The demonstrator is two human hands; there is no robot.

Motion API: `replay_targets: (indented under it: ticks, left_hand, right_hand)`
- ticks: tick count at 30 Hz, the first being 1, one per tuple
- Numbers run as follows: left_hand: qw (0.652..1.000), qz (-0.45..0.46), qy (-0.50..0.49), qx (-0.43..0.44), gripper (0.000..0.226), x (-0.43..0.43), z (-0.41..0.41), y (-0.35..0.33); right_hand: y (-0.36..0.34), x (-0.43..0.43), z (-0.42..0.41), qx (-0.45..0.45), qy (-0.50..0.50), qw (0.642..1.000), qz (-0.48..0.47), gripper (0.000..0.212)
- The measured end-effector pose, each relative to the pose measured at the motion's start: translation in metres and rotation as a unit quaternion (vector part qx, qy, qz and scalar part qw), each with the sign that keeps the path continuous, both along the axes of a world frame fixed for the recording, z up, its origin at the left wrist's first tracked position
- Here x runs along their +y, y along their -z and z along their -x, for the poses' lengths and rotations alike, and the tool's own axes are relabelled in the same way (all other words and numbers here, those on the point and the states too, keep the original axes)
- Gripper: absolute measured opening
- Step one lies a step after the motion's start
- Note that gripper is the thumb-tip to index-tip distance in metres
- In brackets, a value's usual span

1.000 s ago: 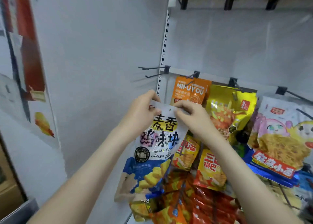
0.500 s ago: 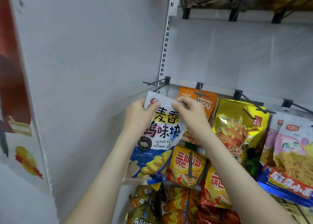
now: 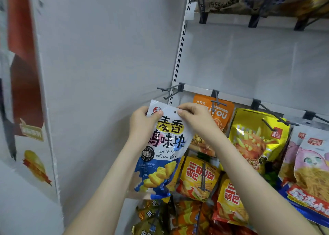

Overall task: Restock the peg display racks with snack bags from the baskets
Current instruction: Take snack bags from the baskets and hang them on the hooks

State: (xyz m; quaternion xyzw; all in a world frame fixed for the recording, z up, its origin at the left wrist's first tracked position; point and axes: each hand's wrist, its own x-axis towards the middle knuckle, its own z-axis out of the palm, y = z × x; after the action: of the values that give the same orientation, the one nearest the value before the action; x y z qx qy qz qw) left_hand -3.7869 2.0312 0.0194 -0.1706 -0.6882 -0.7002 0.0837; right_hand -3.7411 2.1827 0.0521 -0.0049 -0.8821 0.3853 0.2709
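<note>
A: How does the bag (image 3: 164, 145) sit?
B: Nearly upright, long axis vertical, print facing out, with its hole (image 3: 175, 112) just below the leftmost peg (image 3: 170, 90). The left hand (image 3: 140, 122) pinches the top left corner. The right hand (image 3: 194, 118) pinches the top edge beside the hole.
A: What crowds it?
B: An orange bag (image 3: 221, 113) hangs right of the peg, and yellow bags (image 3: 195, 172) hang lower right. A wall (image 3: 106, 74) closes the left. Above the peg there is only back panel (image 3: 249, 60).

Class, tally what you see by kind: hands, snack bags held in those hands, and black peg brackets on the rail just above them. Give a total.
Hands: 2 (left hand, right hand)
Held snack bag: 1
Peg brackets on the rail: 4
Total: 7
</note>
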Motion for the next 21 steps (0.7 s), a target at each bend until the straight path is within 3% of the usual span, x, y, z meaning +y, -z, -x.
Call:
replay_targets:
  ticks: [12, 21]
  left_hand:
    - [0.999, -0.020, -0.041, 0.025, 0.012, 0.005, 0.027, -0.007]
    - [0.994, -0.019, -0.106, 0.031, 0.016, 0.022, 0.070, -0.001]
  right_hand:
    - [-0.004, -0.011, 0.031, 0.031, 0.031, 0.996, 0.071, 0.008]
    - [-0.005, -0.022, 0.077, 0.059, 0.087, 0.994, 0.039, 0.014]
